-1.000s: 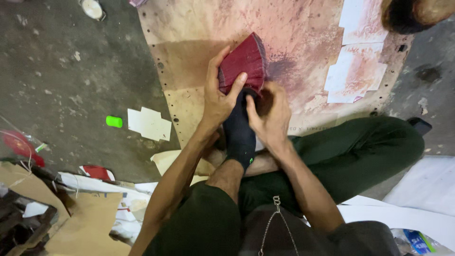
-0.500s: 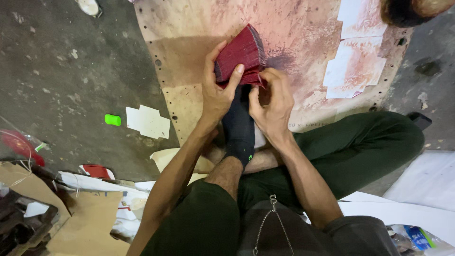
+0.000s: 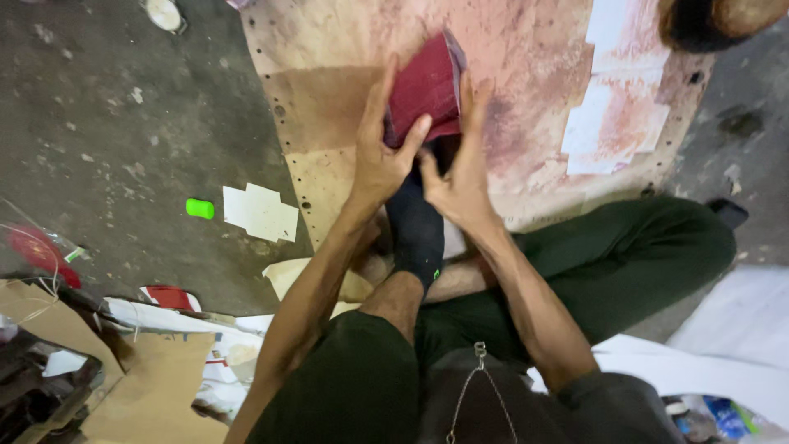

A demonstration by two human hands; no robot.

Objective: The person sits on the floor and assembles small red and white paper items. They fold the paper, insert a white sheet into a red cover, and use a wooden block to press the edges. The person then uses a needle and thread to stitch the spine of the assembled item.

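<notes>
A dark red folded piece of material (image 3: 423, 92) is held upright over a stained plywood board (image 3: 329, 107) on the floor. My left hand (image 3: 380, 156) grips its left side, thumb across the lower front. My right hand (image 3: 462, 168) presses flat against its right side, fingers pointing up. Below the hands, my foot in a dark sock (image 3: 417, 230) rests at the board's near edge, and my legs in dark green trousers (image 3: 592, 255) are folded beside it.
White paper pieces (image 3: 261, 212) and a small green object (image 3: 200, 208) lie on the concrete floor at left. Pale sheets (image 3: 612, 107) are stuck on the board's right side. Cardboard (image 3: 156, 386) and clutter sit at lower left. Another person's head (image 3: 707, 20) shows top right.
Both hands have lifted the red piece further up the board. My right hand has shifted from underneath it to its right side, fingers now extended.
</notes>
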